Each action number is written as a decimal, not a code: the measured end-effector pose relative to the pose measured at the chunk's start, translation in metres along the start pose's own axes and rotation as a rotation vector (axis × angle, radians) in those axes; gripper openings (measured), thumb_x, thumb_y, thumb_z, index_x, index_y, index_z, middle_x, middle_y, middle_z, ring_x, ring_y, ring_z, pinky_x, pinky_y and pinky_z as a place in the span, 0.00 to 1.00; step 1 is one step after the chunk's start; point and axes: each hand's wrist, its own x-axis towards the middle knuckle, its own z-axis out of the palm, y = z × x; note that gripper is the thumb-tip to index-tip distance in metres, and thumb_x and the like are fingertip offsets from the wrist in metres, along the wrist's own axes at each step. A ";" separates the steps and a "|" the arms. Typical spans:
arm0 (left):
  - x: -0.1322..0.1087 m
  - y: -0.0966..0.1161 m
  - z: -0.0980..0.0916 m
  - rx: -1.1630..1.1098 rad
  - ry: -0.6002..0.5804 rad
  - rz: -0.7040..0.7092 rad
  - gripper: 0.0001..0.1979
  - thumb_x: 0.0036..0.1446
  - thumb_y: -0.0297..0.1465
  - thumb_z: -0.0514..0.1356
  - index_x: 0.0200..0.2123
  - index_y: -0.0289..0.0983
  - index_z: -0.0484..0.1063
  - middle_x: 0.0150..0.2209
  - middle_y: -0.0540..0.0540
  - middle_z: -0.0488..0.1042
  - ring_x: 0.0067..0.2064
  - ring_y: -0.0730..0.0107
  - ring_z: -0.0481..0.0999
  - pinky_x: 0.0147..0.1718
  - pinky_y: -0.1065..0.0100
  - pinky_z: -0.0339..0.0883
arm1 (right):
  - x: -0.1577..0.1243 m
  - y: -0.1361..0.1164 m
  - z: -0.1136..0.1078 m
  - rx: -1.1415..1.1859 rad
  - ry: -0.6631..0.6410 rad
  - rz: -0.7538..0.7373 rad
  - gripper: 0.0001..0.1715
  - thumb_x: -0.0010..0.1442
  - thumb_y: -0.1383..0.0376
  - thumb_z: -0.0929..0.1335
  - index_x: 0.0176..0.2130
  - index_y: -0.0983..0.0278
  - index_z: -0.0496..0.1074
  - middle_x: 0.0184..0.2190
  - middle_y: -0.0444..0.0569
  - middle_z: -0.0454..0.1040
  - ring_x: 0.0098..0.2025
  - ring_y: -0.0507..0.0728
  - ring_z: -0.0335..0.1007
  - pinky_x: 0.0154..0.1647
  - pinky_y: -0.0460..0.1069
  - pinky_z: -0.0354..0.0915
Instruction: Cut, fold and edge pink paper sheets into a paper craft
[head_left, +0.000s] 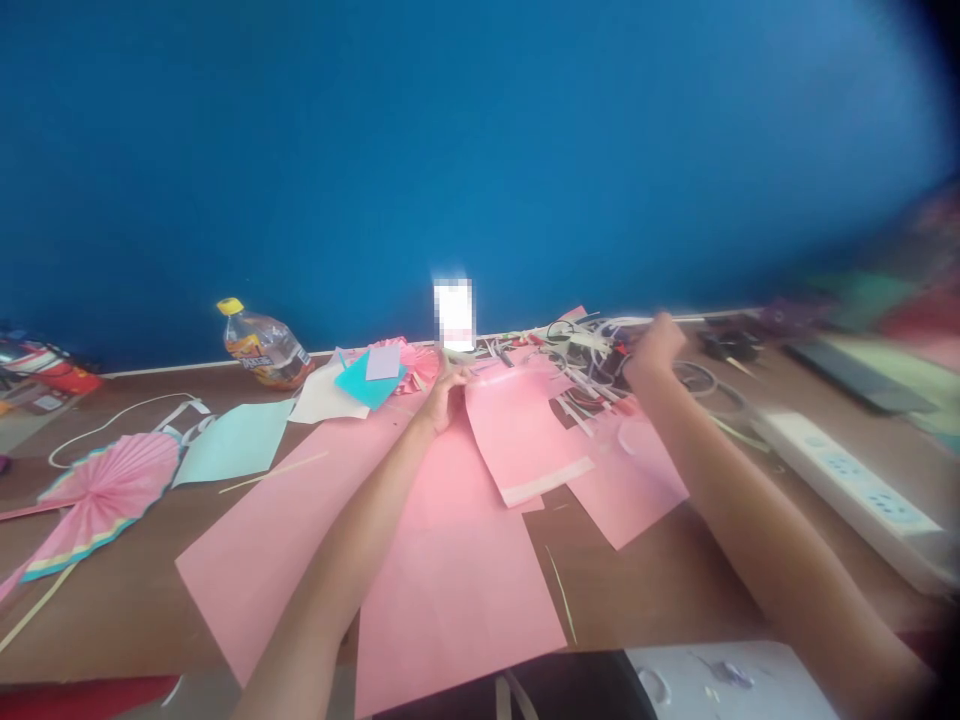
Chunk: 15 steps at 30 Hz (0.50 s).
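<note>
My left hand [448, 396] pinches the upper left edge of a pink sheet of paper [525, 435], which has a pale strip along its lower edge. The held sheet is tilted above other pink sheets [457, 600] spread across the table. My right hand [658, 350] is at the back right, over a tangle of cables and paper strips [592, 350]. Its fingers are turned away and blurred, so I cannot see what they touch. Another pink sheet [630, 465] lies below the right wrist.
A pleated pink paper fan [112, 490] and a pale blue sheet [234, 440] lie left. A bottle with a yellow cap [262, 345] leans near the blue wall. A bright phone-like screen [454, 315] stands at the back. A white power strip [855, 490] lies right.
</note>
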 end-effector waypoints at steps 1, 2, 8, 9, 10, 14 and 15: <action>0.000 -0.001 0.000 -0.008 -0.028 0.004 0.06 0.44 0.31 0.57 0.22 0.35 0.61 0.21 0.53 0.62 0.23 0.77 0.62 0.24 0.72 0.56 | 0.008 -0.005 -0.004 0.006 0.035 -0.007 0.11 0.58 0.69 0.56 0.24 0.59 0.52 0.18 0.39 0.54 0.18 0.49 0.51 0.18 0.46 0.50; 0.000 -0.002 -0.001 -0.010 -0.067 0.011 0.06 0.44 0.31 0.57 0.22 0.35 0.61 0.20 0.53 0.62 0.22 0.78 0.62 0.23 0.73 0.55 | 0.014 -0.009 -0.008 0.014 0.061 -0.024 0.12 0.58 0.70 0.56 0.24 0.58 0.52 0.18 0.39 0.54 0.18 0.49 0.51 0.18 0.46 0.50; 0.000 0.002 -0.005 0.194 -0.198 -0.046 0.10 0.47 0.35 0.62 0.27 0.35 0.66 0.21 0.52 0.67 0.22 0.77 0.67 0.20 0.74 0.60 | 0.000 0.005 -0.003 -0.173 -0.315 -0.144 0.04 0.48 0.69 0.67 0.29 0.63 0.67 0.23 0.42 0.70 0.21 0.49 0.62 0.18 0.44 0.53; -0.001 0.006 -0.007 0.250 -0.239 -0.070 0.11 0.47 0.35 0.63 0.27 0.34 0.67 0.23 0.51 0.69 0.23 0.76 0.69 0.22 0.72 0.63 | -0.009 0.011 0.000 -0.256 -0.420 -0.162 0.06 0.46 0.69 0.69 0.29 0.63 0.69 0.23 0.43 0.71 0.21 0.49 0.62 0.19 0.44 0.54; -0.002 0.010 -0.010 0.312 -0.287 -0.100 0.12 0.46 0.36 0.64 0.27 0.33 0.68 0.25 0.49 0.70 0.25 0.75 0.71 0.25 0.71 0.66 | -0.019 0.017 0.002 -0.346 -0.529 -0.171 0.06 0.45 0.67 0.70 0.28 0.64 0.70 0.22 0.43 0.71 0.21 0.49 0.62 0.20 0.44 0.55; -0.004 0.027 -0.019 0.478 -0.430 -0.208 0.14 0.45 0.37 0.67 0.29 0.32 0.72 0.29 0.45 0.73 0.31 0.71 0.75 0.33 0.66 0.70 | -0.052 0.034 0.007 -0.640 -0.752 -0.398 0.18 0.50 0.55 0.69 0.20 0.64 0.67 0.18 0.45 0.70 0.21 0.51 0.60 0.23 0.46 0.55; -0.004 0.030 -0.021 0.500 -0.447 -0.220 0.14 0.46 0.37 0.67 0.30 0.32 0.72 0.29 0.44 0.73 0.31 0.70 0.75 0.34 0.66 0.70 | -0.057 0.037 0.008 -0.689 -0.792 -0.459 0.19 0.52 0.54 0.68 0.19 0.64 0.66 0.18 0.45 0.70 0.22 0.51 0.61 0.24 0.46 0.55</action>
